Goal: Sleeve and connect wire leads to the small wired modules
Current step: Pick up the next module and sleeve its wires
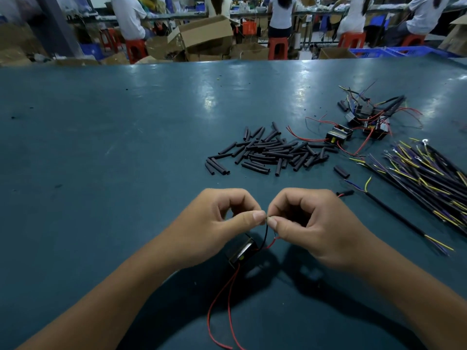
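My left hand [222, 223] and my right hand [310, 223] meet fingertip to fingertip above the table, both pinching the bare ends of thin wire leads [265, 232], one black and one red. The leads run down to a small black module [241, 251] lying under my left hand. Two long red wires [222, 299] trail from the module toward me. A pile of short black sleeve tubes [270, 152] lies beyond my hands.
Several more modules with red wires [364, 122] sit at the back right. A bundle of black cables with yellow and purple leads [427, 170] lies at the right, one loose cable [394, 213] nearer. The teal table [101, 147] stretches left. People sit at benches behind.
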`<move>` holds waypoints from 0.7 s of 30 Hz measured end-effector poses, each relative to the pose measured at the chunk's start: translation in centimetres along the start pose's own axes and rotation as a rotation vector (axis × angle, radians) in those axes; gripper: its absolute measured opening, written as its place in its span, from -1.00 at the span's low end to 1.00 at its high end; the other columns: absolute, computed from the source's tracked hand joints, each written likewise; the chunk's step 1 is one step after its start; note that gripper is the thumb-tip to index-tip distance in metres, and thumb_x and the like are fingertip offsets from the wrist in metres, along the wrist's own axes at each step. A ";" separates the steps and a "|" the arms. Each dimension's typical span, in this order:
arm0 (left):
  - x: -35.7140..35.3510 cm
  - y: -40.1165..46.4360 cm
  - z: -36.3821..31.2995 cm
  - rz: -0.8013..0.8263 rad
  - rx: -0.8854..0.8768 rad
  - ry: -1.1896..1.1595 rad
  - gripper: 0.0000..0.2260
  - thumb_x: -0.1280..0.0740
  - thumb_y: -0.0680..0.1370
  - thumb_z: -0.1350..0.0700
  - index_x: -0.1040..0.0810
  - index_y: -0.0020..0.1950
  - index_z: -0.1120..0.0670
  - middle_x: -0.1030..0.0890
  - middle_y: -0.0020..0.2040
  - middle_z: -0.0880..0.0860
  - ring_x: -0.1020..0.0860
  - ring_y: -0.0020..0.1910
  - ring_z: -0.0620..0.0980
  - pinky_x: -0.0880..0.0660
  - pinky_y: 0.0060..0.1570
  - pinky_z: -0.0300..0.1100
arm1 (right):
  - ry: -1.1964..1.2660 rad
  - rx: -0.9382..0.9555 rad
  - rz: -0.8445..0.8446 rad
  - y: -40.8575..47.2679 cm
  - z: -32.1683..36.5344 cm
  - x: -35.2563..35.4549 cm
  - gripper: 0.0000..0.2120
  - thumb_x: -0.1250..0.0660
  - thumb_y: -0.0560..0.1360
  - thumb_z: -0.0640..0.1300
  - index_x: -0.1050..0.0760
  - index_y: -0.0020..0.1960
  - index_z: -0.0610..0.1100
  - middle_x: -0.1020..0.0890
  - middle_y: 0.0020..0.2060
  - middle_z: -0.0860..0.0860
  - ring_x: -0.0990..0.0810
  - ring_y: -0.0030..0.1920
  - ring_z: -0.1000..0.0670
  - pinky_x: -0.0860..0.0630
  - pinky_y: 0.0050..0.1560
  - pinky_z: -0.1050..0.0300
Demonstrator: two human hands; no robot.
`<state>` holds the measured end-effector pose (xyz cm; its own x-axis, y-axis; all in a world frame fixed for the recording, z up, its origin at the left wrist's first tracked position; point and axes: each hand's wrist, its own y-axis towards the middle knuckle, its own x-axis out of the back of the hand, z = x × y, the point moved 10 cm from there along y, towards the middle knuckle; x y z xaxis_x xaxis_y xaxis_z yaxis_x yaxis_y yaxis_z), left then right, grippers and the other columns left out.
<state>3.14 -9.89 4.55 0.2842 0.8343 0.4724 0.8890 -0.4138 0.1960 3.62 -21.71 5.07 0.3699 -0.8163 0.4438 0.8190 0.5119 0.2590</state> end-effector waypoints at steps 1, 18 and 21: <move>0.4 -0.1 -0.8 -0.026 -0.097 0.142 -0.91 -0.43 0.55 -0.01 -0.64 -0.07 0.00 -0.60 -0.18 -0.14 -0.53 -0.19 -0.15 -0.39 -0.08 -0.28 | 0.018 -0.015 0.017 0.0 -0.2 0.0 -0.89 -0.42 0.46 -0.18 -0.55 -0.24 -0.09 -0.49 -0.46 0.12 -0.35 -0.45 0.19 -0.31 -0.39 0.35; 0.7 -0.6 -2.6 -0.087 -0.293 0.311 -0.91 -0.44 0.55 0.04 -0.65 -0.13 0.01 -0.59 -0.18 -0.11 -0.51 -0.16 -0.12 -0.36 -0.06 -0.09 | 0.068 -0.033 0.061 -0.1 -0.1 -0.5 -0.90 -0.39 0.45 -0.13 -0.55 -0.24 -0.03 -0.51 -0.46 0.12 -0.35 -0.46 0.20 -0.31 -0.40 0.37; 0.3 -0.2 0.5 0.009 0.031 -0.125 -0.90 -0.46 0.48 0.10 -0.67 -0.20 0.10 -0.62 -0.27 0.04 -0.51 -0.23 -0.10 -0.39 -0.10 -0.22 | 0.012 -0.005 0.057 -0.2 0.3 -0.8 -0.90 -0.39 0.44 -0.14 -0.55 -0.24 -0.03 -0.50 -0.46 0.15 -0.35 -0.46 0.19 -0.31 -0.39 0.36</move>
<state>3.25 -9.44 4.23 0.3328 0.8703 0.3630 0.8963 -0.4116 0.1652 3.01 -21.09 4.90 0.4211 -0.7888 0.4477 0.7987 0.5564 0.2291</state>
